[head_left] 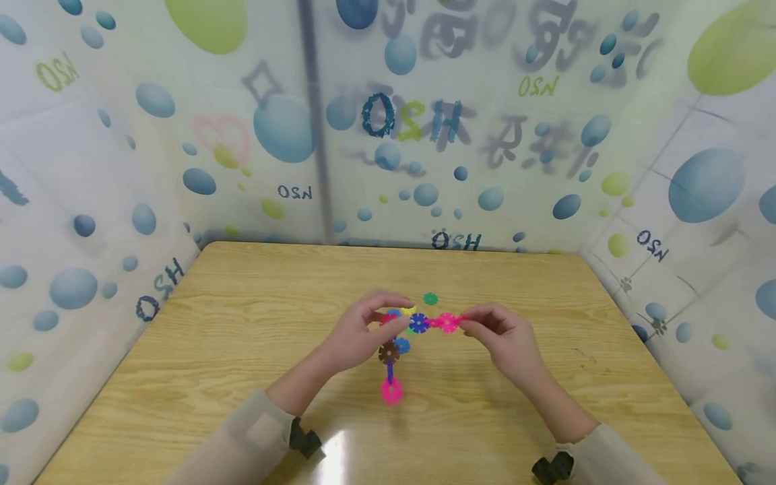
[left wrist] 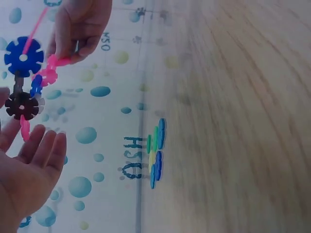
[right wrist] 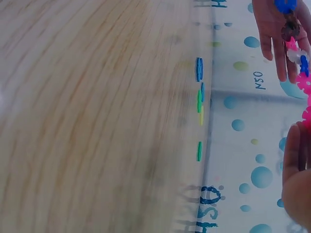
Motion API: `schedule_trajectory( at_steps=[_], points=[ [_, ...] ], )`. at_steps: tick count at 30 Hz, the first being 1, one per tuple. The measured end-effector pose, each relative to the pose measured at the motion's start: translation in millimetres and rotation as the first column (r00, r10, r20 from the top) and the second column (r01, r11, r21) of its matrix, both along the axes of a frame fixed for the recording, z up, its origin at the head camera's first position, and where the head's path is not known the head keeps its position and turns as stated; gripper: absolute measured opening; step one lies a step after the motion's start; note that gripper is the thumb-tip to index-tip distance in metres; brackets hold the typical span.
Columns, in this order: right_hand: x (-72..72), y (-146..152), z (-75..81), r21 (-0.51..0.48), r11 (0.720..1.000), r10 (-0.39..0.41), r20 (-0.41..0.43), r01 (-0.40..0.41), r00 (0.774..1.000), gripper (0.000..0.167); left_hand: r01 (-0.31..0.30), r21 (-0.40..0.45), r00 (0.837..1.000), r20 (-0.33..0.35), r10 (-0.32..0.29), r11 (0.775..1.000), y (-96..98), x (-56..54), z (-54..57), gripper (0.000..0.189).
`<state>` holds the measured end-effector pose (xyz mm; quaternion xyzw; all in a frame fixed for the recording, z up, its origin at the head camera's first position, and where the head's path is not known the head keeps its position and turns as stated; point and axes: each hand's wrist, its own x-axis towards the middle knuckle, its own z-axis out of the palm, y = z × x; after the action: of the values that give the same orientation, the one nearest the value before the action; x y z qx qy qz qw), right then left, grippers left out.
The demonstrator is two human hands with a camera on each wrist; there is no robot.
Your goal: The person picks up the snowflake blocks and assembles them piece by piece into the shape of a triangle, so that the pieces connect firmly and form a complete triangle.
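Note:
A chain of interlocked notched plastic discs, the snowflake building kind, hangs between both hands above the table. My left hand (head_left: 365, 331) grips its left part, thumb and forefinger around a red-pink disc (left wrist: 25, 128); its other fingers are spread out. My right hand (head_left: 506, 340) pinches the pink end of the chain, beside a pink disc (head_left: 448, 322). Between the hands sits a dark blue disc (head_left: 418, 323). A branch comes down toward the near side with a brown disc (head_left: 389, 353), a blue piece (head_left: 390, 372) and a bright pink disc (head_left: 391, 391) at its end.
Several loose discs lie flat on the wooden table (head_left: 254, 303) beyond the hands, among them a green disc (head_left: 430, 298), a yellow disc (head_left: 409, 310) and a blue disc (head_left: 402, 346). Patterned curtains (head_left: 242, 195) stand along the table's back and sides.

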<state>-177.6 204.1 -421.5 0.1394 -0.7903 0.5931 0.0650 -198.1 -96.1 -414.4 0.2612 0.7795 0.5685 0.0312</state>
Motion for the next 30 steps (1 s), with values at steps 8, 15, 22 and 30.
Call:
schedule_trajectory(
  at_steps=[8, 15, 22, 30],
  points=[
    [-7.3, 5.5, -1.6, -0.079, 0.996, -0.027, 0.167, 0.041, 0.986, 0.026, 0.126, -0.063, 0.967, -0.212, -0.137, 0.990, -11.0, 6.8, 4.1, 0.070],
    [-14.0, 9.2, -6.1, -0.194, 0.980, 0.014, 0.287, 0.043, 0.958, 0.023, 0.189, -0.138, 0.900, -0.371, -0.227, 0.972, -9.7, 9.6, 3.4, 0.057],
    [-14.3, 10.4, -7.4, -0.245, 0.969, 0.111, 0.345, -0.024, 0.932, 0.029, 0.151, -0.053, 0.915, -0.371, -0.160, 0.987, -5.5, 7.5, 2.5, 0.041],
    [-11.3, 6.6, -8.9, -0.287, 0.954, 0.208, 0.411, -0.091, 0.888, 0.034, 0.173, 0.002, 0.933, -0.321, -0.163, 0.985, 2.1, 9.1, -0.3, 0.023]
  ],
)
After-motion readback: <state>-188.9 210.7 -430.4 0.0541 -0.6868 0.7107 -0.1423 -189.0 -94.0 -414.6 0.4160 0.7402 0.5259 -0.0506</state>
